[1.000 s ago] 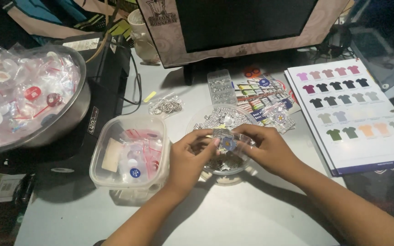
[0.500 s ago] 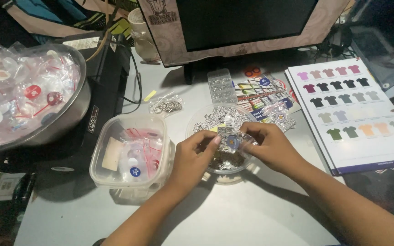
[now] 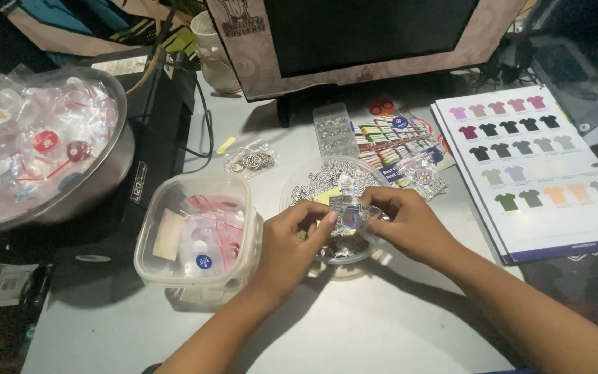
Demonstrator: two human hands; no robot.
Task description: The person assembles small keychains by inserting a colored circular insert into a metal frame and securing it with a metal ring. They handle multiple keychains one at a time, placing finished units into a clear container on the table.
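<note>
Small clear packet [image 3: 351, 216] with a dark round piece inside sits pinched between both hands, directly above a round clear bowl [image 3: 299, 181] of similar packets on the counter [image 3: 382, 325]. Left hand [image 3: 286, 244] is closed, thumb and forefinger gripping the packet's left edge. Right hand [image 3: 410, 225] is closed likewise on its right edge. A square clear plastic container [image 3: 198, 239] stands just left of the left hand. A colour chart of shirts [image 3: 541, 166] lies to the right.
</note>
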